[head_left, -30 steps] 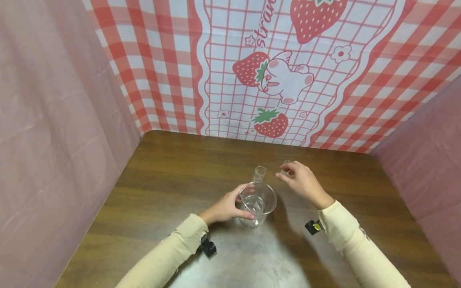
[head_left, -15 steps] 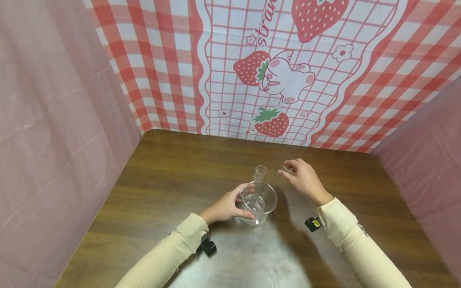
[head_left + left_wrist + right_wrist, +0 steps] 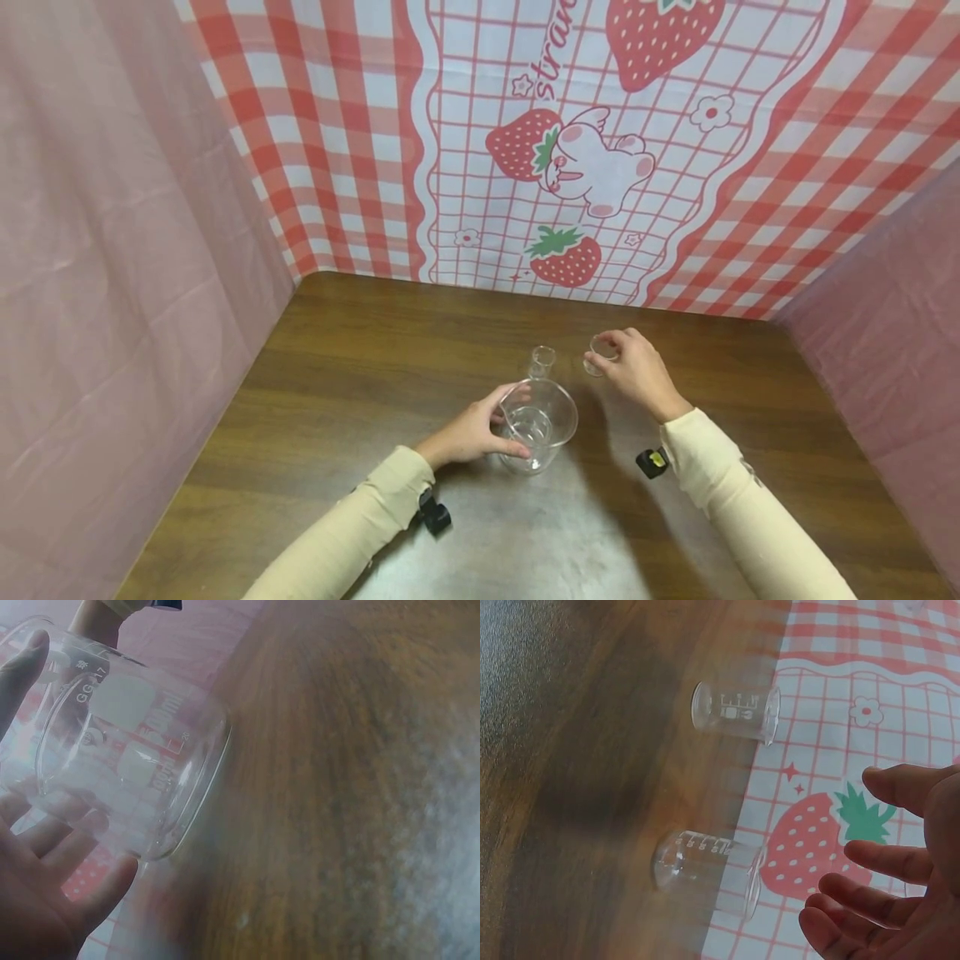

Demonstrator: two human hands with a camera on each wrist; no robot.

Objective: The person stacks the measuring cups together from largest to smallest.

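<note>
My left hand [image 3: 471,430] grips a large clear glass beaker [image 3: 553,429] from its left side, thumb in front and fingers behind. White printed markings show on its wall in the left wrist view, and a smaller round glass rim [image 3: 54,729] shows inside. Behind it stands a small glass beaker [image 3: 542,363]. My right hand [image 3: 637,373] is beside another small beaker [image 3: 595,367], further right. In the right wrist view that beaker [image 3: 709,871] stands upright on the table, with the fingers [image 3: 877,904] spread and apart from it.
The brown wooden table [image 3: 360,358] meets a red-and-white strawberry cloth [image 3: 480,167] at its back edge. Pink curtains hang at the left [image 3: 127,250] and right. A black camera mount [image 3: 433,512] sits at each wrist.
My right hand's fingers have opened from around the small right beaker and drawn slightly back to the right, showing more of it. My left hand and the large beaker have stayed in place.
</note>
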